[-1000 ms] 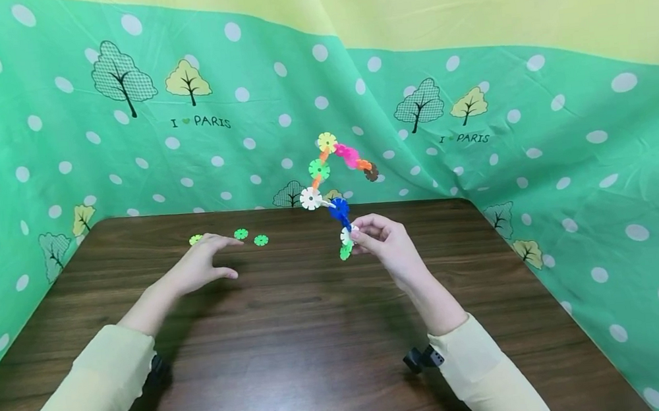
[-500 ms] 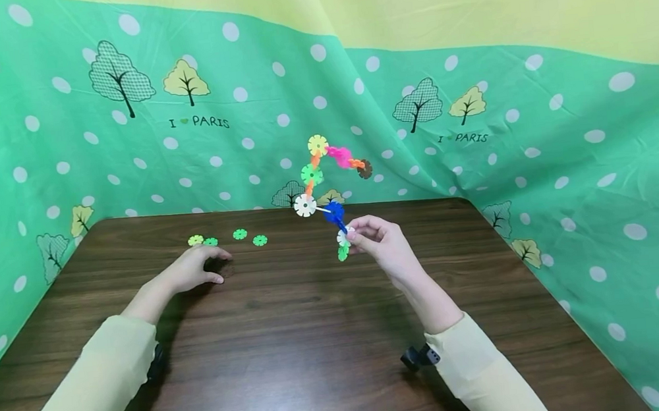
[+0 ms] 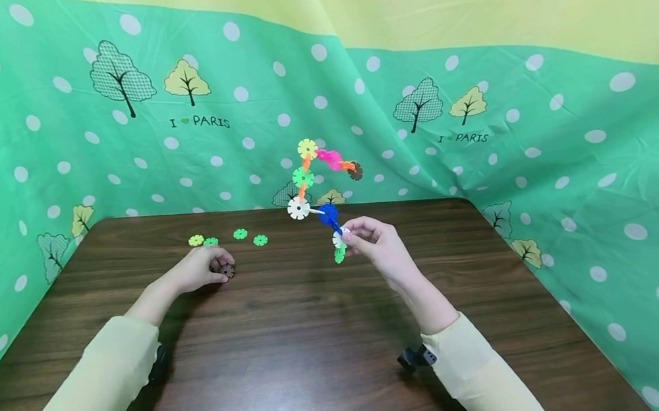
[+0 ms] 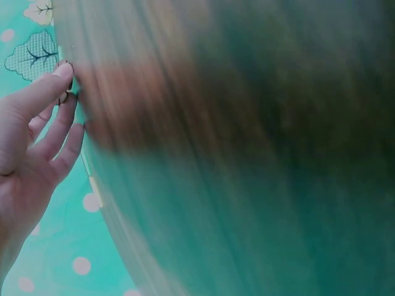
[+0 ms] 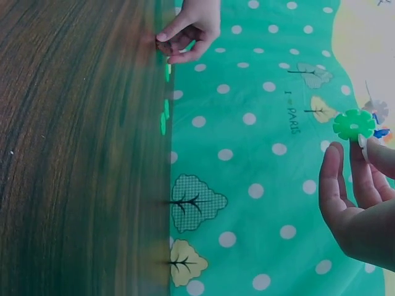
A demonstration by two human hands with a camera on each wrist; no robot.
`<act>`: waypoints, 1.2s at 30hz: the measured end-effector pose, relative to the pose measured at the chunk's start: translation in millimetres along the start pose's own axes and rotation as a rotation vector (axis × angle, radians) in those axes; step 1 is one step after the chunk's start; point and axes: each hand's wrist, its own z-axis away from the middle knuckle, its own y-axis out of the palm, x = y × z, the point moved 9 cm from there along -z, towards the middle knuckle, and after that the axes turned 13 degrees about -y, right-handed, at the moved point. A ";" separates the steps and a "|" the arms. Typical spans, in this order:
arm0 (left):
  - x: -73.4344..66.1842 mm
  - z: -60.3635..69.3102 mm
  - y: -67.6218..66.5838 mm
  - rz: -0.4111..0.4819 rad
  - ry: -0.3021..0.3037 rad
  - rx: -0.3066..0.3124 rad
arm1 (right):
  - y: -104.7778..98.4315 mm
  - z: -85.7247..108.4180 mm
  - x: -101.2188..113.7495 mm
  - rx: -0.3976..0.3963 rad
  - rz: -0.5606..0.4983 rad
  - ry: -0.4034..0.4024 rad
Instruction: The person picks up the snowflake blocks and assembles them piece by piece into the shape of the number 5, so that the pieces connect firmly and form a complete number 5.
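A brown disc point(image 3: 227, 271) is pinched between the thumb and fingers of my left hand point(image 3: 195, 269), low over the table. In the left wrist view that hand point(image 4: 40, 129) shows at the left edge. My right hand point(image 3: 382, 248) pinches a white disc point(image 3: 337, 238) near the lower end of a raised chain of linked notched discs. A green disc point(image 3: 339, 255) hangs at its bottom, with a blue disc point(image 3: 327, 213) above, then white point(image 3: 298, 208), green, orange, yellow, pink and brown pieces. The right wrist view shows the green disc point(image 5: 353, 124) above my right hand point(image 5: 364, 203).
Beyond my left hand, a yellow disc point(image 3: 196, 241) and green discs point(image 3: 240, 234) lie on the dark wooden table point(image 3: 295, 341). A green and yellow printed cloth point(image 3: 268, 59) hangs behind the table and along its sides.
My left hand has drawn back from the green discs toward me and now pinches a brown disc. The chain in my right hand has shifted left, its top slightly lower.
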 end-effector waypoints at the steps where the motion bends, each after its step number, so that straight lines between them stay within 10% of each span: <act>1: -1.1 0.6 -0.1 0.006 0.001 0.003 | 0.4 0.2 -0.2 0.002 -0.001 0.000; 10: -24.6 4.6 -3.4 0.068 0.065 -0.032 | 3.1 1.1 2.4 0.012 -0.010 -0.017; 36: -159.8 38.5 -3.7 0.379 0.052 -0.212 | 17.0 8.5 2.7 0.036 -0.094 0.022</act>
